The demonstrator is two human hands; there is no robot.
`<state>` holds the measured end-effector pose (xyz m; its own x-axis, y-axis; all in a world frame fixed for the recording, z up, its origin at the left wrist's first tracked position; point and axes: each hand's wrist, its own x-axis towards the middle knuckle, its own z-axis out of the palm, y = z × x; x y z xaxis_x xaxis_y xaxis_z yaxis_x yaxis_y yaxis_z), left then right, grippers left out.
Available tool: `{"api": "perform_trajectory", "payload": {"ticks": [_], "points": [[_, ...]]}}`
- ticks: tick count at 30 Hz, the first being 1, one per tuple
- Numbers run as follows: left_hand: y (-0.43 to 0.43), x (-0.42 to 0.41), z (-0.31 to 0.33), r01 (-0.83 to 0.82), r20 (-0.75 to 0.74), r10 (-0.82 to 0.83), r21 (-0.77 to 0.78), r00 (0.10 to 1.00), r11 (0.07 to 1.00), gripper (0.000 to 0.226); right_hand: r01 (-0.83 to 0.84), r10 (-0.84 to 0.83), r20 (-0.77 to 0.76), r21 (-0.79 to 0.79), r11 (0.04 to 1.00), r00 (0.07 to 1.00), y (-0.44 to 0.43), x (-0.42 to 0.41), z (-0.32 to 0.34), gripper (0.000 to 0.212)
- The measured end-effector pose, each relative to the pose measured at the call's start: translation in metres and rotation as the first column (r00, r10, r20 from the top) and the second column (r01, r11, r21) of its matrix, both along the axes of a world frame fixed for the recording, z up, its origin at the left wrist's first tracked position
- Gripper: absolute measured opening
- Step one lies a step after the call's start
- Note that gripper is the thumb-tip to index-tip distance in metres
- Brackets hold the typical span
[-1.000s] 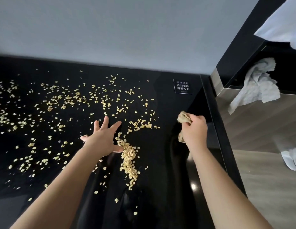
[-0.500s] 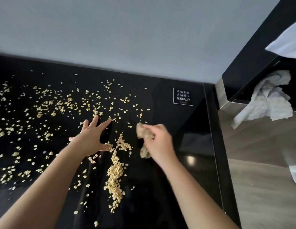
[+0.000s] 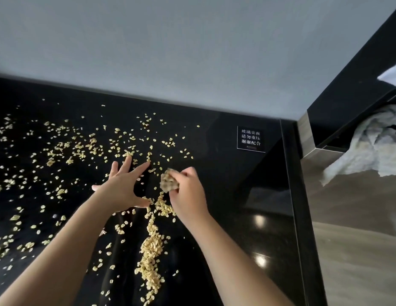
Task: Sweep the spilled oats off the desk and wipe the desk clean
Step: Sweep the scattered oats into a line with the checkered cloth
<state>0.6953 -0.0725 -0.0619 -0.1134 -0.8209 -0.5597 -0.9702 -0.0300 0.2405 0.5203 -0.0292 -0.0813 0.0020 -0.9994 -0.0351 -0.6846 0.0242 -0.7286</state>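
On the black tabletop [image 3: 228,217], in the head view, the right hand [image 3: 189,196] has swung in from near the right edge over the last second. It now sits just beside the left hand [image 3: 123,186], at the far end of the ridge of oats [image 3: 151,257]. Its fingers are curled tight round a crumpled tan wad [image 3: 168,182]; whether that is cloth or paper I cannot tell. The left hand has stayed spread, fingers splayed and palm low on the glass, thumb tip touching the top of the ridge.

The oats lie two ways: a dense line running toward the person between the forearms, and a loose scatter over the whole left half. The strip on the right, toward the white printed label [image 3: 251,139], looks nearly bare.

I judge the right side swept and both hands now funnelling flakes into the one line. Most of the left scatter is untouched, so sweeping is far from done and wiping not yet begun. A pale cloth [image 3: 369,149] hangs off to the right, apart from the tabletop.
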Motion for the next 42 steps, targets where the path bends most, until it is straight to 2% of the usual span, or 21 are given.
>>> {"api": "perform_trajectory", "payload": {"ticks": [2, 3, 5, 7, 10, 13, 16, 18, 20, 22, 25, 27, 29, 31, 34, 36, 38, 39, 40, 42], "points": [[-0.006, 0.001, 0.001, 0.008, -0.003, -0.008, 0.011, 1.0, 1.0, 0.114, -0.006, 0.004, 0.093, 0.022, 1.0, 0.996, 0.007, -0.007, 0.002, 0.039], [-0.008, 0.001, 0.002, 0.013, -0.001, -0.013, 0.014, 1.0, 1.0, 0.114, 0.042, -0.043, 0.135, 0.013, 0.999, 0.99, 0.007, -0.017, 0.005, 0.038], [-0.009, 0.001, 0.003, 0.02, 0.015, -0.021, 0.019, 1.0, 1.0, 0.112, 0.252, -0.24, 0.155, -0.059, 0.966, 0.958, -0.008, -0.045, 0.011, 0.036], [-0.007, -0.001, 0.004, 0.028, 0.03, -0.028, 0.007, 0.999, 1.0, 0.111, 0.422, -0.412, 0.103, -0.111, 0.9, 0.905, -0.036, -0.077, 0.012, 0.038], [-0.007, 0.001, 0.006, 0.038, 0.03, -0.038, -0.017, 0.999, 0.999, 0.108, 0.511, -0.512, -0.046, -0.039, 0.859, 0.858, -0.073, -0.103, 0.005, 0.037], [-0.004, 0.004, 0.006, 0.063, 0.017, -0.062, -0.064, 0.998, 0.996, 0.103, 0.428, -0.427, -0.175, -0.033, 0.903, 0.887, -0.083, -0.079, -0.003, 0.03], [-0.004, 0.004, 0.012, 0.107, -0.012, -0.109, -0.112, 0.994, 0.988, 0.093, 0.128, -0.131, -0.14, -0.029, 0.991, 0.982, -0.071, -0.034, 0.001, 0.033], [-0.011, 0.001, 0.019, 0.117, -0.05, -0.126, -0.146, 0.991, 0.982, 0.085, 0.027, -0.024, -0.055, 0.066, 0.997, 0.998, -0.064, -0.025, 0.005, 0.035], [-0.022, -0.004, 0.027, 0.127, -0.055, -0.142, -0.22, 0.988, 0.967, 0.082, 0.061, -0.07, 0.054, 0.145, 0.988, 0.996, -0.065, -0.037, 0.01, 0.033], [-0.036, -0.007, 0.027, 0.15, -0.013, -0.159, -0.271, 0.987, 0.951, 0.088, 0.256, -0.261, 0.076, 0.061, 0.965, 0.962, -0.078, -0.059, 0.013, 0.032], [-0.053, -0.011, 0.017, 0.166, 0.039, -0.161, -0.236, 0.986, 0.958, 0.102, 0.501, -0.5, 0.032, -0.076, 0.862, 0.865, -0.107, -0.094, 0.014, 0.036], [-0.059, -0.01, 0.009, 0.176, 0.055, -0.168, -0.209, 0.984, 0.962, 0.102, 0.549, -0.552, -0.016, -0.079, 0.832, 0.834, -0.124, -0.109, 0.009, 0.037], [-0.058, -0.009, 0.005, 0.201, 0.083, -0.187, -0.232, 0.979, 0.952, 0.099, 0.533, -0.541, -0.137, -0.095, 0.841, 0.83, -0.134, -0.11, 0.002, 0.036], [-0.059, -0.007, 0.004, 0.212, 0.099, -0.191, -0.27, 0.976, 0.939, 0.097, 0.43, -0.447, -0.193, -0.126, 0.894, 0.873, -0.143, -0.09, -0.004, 0.034], [-0.062, -0.004, 0.004, 0.222, 0.092, -0.203, -0.295, 0.975, 0.929, 0.096, 0.116, -0.135, -0.146, -0.133, 0.984, 0.98, -0.133, -0.037, -0.005, 0.034], [-0.067, -0.001, 0.005, 0.239, 0.09, -0.222, -0.291, 0.971, 0.926, 0.096, -0.052, 0.043, -0.11, -0.081, 0.995, 0.993, -0.116, -0.015, 0.0, 0.035], [-0.072, 0.001, 0.007, 0.253, 0.093, -0.236, -0.276, 0.967, 0.927, 0.099, -0.121, 0.121, -0.007, 0.016, 0.993, 0.993, -0.109, -0.018, 0.003, 0.034], [-0.075, 0.002, 0.008, 0.259, 0.094, -0.243, -0.266, 0.965, 0.928, 0.101, -0.092, 0.091, 0.063, 0.027, 0.995, 0.994, -0.111, -0.028, 0.003, 0.034], [-0.076, 0.001, 0.008, 0.264, 0.097, -0.247, -0.255, 0.964, 0.93, 0.102, 0.008, -0.009, 0.122, 0.005, 1.0, 0.992, -0.115, -0.04, 0.005, 0.034], [-0.081, 0.004, 0.007, 0.267, 0.102, -0.25, -0.243, 0.963, 0.932, 0.104, 0.328, -0.31, 0.189, -0.074, 0.942, 0.932, -0.137, -0.068, 0.007, 0.031]]}}
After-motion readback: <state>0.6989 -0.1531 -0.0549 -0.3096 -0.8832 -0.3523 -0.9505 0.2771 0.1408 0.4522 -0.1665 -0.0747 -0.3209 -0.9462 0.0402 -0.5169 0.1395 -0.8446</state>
